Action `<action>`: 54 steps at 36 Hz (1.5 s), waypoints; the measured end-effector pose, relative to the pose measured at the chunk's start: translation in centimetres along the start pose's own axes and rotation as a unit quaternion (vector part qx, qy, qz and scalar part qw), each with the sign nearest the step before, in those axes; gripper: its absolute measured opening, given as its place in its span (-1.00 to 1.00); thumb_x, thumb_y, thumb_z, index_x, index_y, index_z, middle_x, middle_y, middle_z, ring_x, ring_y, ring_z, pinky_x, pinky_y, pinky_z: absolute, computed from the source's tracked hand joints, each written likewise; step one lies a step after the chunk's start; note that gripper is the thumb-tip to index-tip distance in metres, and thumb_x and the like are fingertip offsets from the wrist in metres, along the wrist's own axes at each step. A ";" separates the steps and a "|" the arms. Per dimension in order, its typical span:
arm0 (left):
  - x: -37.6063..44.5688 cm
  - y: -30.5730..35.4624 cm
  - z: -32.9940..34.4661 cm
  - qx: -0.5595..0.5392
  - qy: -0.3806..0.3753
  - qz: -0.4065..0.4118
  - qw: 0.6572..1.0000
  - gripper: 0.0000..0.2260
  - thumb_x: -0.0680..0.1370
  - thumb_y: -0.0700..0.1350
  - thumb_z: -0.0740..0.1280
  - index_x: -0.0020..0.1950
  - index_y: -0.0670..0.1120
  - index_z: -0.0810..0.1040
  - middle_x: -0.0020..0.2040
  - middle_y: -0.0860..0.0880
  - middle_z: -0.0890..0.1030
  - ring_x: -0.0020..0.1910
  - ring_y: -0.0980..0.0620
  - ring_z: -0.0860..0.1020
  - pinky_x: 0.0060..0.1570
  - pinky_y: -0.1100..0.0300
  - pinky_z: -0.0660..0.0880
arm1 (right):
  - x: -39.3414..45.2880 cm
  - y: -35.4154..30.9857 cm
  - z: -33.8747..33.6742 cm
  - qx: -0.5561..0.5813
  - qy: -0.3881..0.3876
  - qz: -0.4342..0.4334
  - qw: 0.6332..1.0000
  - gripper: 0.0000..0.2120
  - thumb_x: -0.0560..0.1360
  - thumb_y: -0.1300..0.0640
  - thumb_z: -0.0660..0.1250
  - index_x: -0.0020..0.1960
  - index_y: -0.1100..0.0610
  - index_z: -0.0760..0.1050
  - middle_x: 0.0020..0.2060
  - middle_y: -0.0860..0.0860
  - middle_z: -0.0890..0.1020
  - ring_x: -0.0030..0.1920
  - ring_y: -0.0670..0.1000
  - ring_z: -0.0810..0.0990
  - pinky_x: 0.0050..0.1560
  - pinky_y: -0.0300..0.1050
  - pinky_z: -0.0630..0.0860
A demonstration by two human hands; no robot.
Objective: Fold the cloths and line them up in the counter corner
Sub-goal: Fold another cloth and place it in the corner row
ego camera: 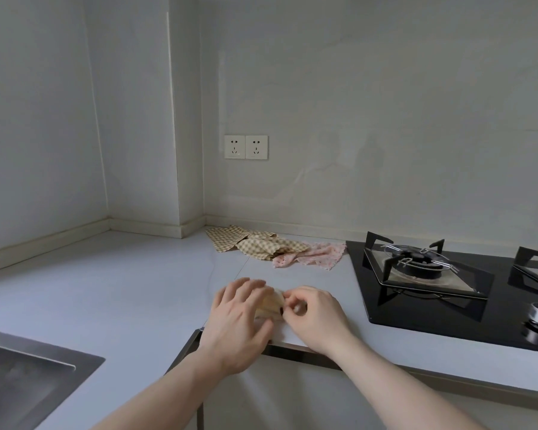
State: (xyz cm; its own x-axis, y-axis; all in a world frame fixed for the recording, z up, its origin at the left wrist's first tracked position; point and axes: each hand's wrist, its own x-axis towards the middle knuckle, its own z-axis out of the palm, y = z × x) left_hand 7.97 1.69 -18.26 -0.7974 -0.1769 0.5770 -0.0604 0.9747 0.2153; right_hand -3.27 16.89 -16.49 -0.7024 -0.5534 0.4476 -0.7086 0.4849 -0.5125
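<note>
Pale plaster walls [370,103] meet at a boxed corner column [185,119] above a light grey worktop [121,290]. A double wall socket [246,147] sits beside the column. A black gas hob [441,293] occupies the worktop's right end, a steel sink [28,373] its left edge, in soft daylight.

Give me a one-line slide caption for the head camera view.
Both hands, left hand and right hand, fold a small cream cloth near the counter edge; checked cloths and pink cloth wait behind.

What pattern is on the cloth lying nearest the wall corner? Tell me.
A beige and cream check pattern on the corner cloth, seen best in the head view.
</note>
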 end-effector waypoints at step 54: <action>1.7 0.4 -2.6 -0.425 -0.006 -0.292 0.857 -0.81 0.55 -0.08 0.44 -0.01 -0.12 0.47 -0.35 0.01 0.57 -0.45 0.10 0.43 -0.44 0.32 0.36 | 0.7 -0.7 -1.5 0.267 -0.085 0.138 0.950 -0.86 0.49 0.25 0.40 -0.05 0.06 0.49 -0.23 -0.02 0.69 -0.32 -0.18 0.59 -0.31 -0.39 0.46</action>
State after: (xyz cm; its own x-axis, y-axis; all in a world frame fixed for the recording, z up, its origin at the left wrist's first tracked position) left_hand 8.17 1.47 -15.11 -0.7869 -0.5940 0.1672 0.0030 0.2672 0.9636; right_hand -3.37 17.17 -14.70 -0.8038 -0.5783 0.1399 -0.3317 0.2404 -0.9122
